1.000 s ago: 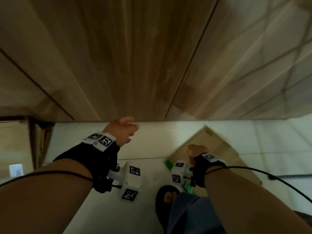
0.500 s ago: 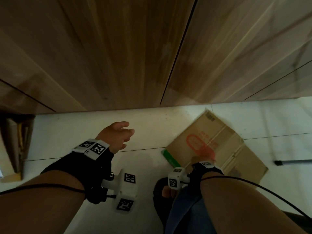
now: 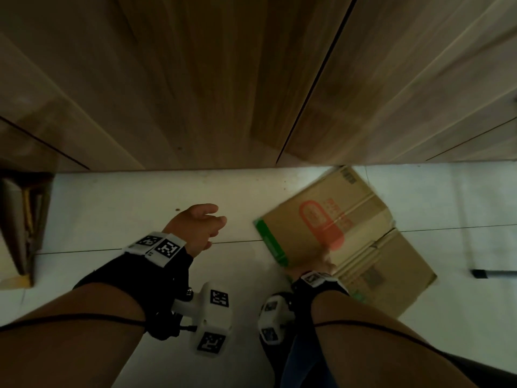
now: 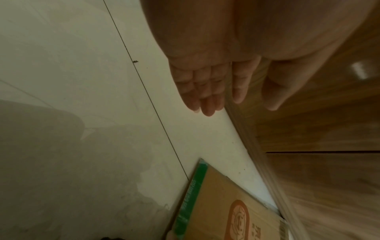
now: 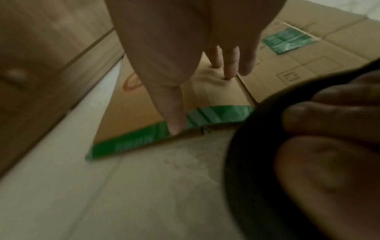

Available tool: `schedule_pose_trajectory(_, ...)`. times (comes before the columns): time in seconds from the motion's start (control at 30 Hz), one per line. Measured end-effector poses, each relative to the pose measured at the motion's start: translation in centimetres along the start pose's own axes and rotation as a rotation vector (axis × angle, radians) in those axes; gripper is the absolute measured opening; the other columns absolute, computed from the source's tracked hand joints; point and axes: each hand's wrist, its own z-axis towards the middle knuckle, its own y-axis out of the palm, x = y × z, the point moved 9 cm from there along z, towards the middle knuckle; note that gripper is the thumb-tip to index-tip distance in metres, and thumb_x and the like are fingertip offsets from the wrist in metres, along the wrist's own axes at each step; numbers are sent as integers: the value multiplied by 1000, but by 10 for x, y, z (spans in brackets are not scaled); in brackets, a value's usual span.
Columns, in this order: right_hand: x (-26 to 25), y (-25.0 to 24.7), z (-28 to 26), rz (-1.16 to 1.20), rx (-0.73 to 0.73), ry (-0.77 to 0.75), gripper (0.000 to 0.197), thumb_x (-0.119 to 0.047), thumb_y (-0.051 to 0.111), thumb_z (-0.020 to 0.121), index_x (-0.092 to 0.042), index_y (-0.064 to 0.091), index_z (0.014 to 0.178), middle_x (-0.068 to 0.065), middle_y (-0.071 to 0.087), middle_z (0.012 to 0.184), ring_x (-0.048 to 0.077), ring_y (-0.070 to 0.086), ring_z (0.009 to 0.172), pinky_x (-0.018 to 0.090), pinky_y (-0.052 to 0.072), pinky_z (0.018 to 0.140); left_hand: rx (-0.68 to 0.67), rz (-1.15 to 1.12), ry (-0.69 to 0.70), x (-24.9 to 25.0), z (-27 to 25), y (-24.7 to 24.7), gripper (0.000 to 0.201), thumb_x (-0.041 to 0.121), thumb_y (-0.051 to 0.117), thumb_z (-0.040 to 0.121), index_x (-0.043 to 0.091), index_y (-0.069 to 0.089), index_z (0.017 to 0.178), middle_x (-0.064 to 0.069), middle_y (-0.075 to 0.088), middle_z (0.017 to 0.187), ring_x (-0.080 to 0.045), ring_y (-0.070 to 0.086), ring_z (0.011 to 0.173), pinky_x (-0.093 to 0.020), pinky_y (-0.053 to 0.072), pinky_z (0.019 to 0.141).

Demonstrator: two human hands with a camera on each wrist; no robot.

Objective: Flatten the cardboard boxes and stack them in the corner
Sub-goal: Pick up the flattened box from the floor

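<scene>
A flattened cardboard box with a red logo and a green tape edge lies on the white tiled floor beside the wooden wall. More flat cardboard lies against its right side. My right hand reaches down onto the box near its green edge. In the right wrist view the box lies under my right hand, whose thumb touches the green tape while straight fingers press the panel. My left hand hovers open above bare floor, left of the box. The left wrist view shows my left hand relaxed and the box below it.
Wooden cabinet fronts rise along the far side of the floor. Flat cardboard leans upright at the far left. A dark rod lies on the tiles at the right. My foot in a black sandal stands just before the box.
My right hand has gone down onto the box and my view has tipped lower, showing more of the cardboard. The left hand stays open in about the same place.
</scene>
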Motion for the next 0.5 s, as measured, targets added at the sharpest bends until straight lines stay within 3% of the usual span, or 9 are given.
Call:
schedule_pose_trajectory(0.07,0,-5,-8,-241,74,-6,88,-36,52,92,-20,-12,151,17,12,157,36,29,139,44,34,108,6,5,1,-2,1,-4,42,18,58,88,14,52,129,-8,57,115,-23,57,105,-37,47,91)
schedule_pose_trajectory(0.13,-8,-9,-15,-396,141,-50,99,-37,55,87,-36,-25,145,16,-1,158,41,30,138,52,36,105,14,0,-4,-5,2,-10,42,18,58,88,14,53,129,-8,57,117,-24,56,106,-35,47,89)
schedule_pose_trajectory(0.23,-11,-2,-12,-527,74,-48,103,-29,60,86,-34,-24,146,16,-9,159,41,35,136,47,40,105,16,0,-10,-10,2,-15,42,18,58,88,14,52,129,-8,57,120,-23,56,104,-34,46,86)
schedule_pose_trajectory(0.3,-12,5,-11,-593,38,-88,92,-29,54,90,-21,-16,151,16,-6,160,39,28,141,39,37,107,18,4,-8,-11,2,-19,41,18,58,88,14,53,129,-8,57,118,-22,56,103,-34,45,85)
schedule_pose_trajectory(0.37,-18,3,-13,-564,73,-141,92,-27,49,92,-20,-24,148,14,-12,160,37,22,143,39,35,107,15,10,-7,-13,2,-21,42,17,58,88,13,52,129,-9,57,118,-22,56,103,-34,46,86)
schedule_pose_trajectory(0.43,-18,1,-16,-511,75,-118,97,-22,52,90,-26,-27,146,17,-16,158,38,33,138,44,40,106,17,14,-3,-12,0,-24,42,17,58,88,12,52,130,-10,57,116,-23,55,102,-37,46,88)
schedule_pose_trajectory(0.5,-16,-6,-21,-495,71,-75,96,-21,51,89,-28,-27,145,25,-14,157,41,45,130,48,48,98,20,18,7,-7,-2,-25,43,17,57,88,12,51,130,-9,56,114,-23,55,101,-38,46,90)
